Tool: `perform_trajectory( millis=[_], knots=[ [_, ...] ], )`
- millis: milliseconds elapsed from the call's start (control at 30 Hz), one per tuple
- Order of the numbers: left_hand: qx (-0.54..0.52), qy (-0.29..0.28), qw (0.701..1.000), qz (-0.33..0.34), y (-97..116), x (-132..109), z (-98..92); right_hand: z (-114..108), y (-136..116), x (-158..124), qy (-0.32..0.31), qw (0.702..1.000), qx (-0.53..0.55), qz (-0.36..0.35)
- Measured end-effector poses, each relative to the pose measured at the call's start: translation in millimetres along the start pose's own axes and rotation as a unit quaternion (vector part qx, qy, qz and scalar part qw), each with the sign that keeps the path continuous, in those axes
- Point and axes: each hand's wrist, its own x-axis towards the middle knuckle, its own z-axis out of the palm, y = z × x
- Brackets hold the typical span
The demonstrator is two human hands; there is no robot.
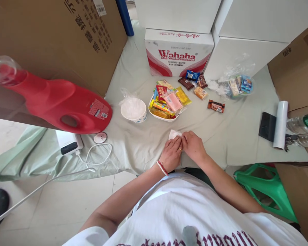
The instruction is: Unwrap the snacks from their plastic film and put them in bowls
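At the far left, a red jug [48, 94] with a handle stands before a large cardboard box [97, 20]. Just below the jug lie a white charger [66, 137] and a small round disc [100, 137], both on the cloth-covered worktop [130, 147]. Next comes a white bowl [143, 118] lined with a plastic bag [132, 106]. Beside the bowl, a white tray [164, 119] is heaped with wrapped snacks, among them a pink packet [173, 101] and a yellow packet [182, 95]. At the near edge of the worktop, in front of the tray, the left hand [171, 153], with a bracelet at the wrist and a ring, lays its nearly straight fingers together over a small white packet [175, 134]. A printed carton [178, 56] stands behind the tray. The right hand [193, 145] meets the left, its bent fingers closed on the near right part of the same white packet; the fingertips are partly hidden. Farther back are a blue packet [192, 75] and a biscuit packet [200, 93], then a brown bar [216, 106]. At right appear a clear tub [252, 90] of packets, a green stool [283, 200] below the worktop, and a white roll [281, 124].
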Motion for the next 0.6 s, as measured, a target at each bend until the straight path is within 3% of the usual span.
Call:
perform_trajectory(
  millis=[67, 167, 233, 333, 500, 600],
  knots=[
    [-0.063, -0.002, 0.998, 0.005, -4, -1, -5.1, 6, 4, -7, -0.004, 0.999, 0.025, -0.037],
    [-0.211, 0.049, 0.974, -0.059, -11, -3, -13.5, 17, 9, -22, -0.006, 0.991, 0.031, -0.127],
    [-0.337, 0.092, 0.93, -0.113, -14, -2, -19.3, 24, 10, -28, -0.004, 0.987, -0.002, -0.159],
    [-0.459, 0.147, 0.861, -0.164, -16, 3, -28.2, 31, 6, -22, -0.004, 0.99, -0.065, -0.129],
    [-0.436, 0.195, 0.844, -0.243, -19, 0, -39.5, 22, 2, 7, 0.006, 0.99, -0.101, -0.098],
    [-0.431, 0.201, 0.831, -0.286, -19, -9, -43.0, 6, 13, 14, 0.046, 0.996, 0.003, -0.073]
  ],
)
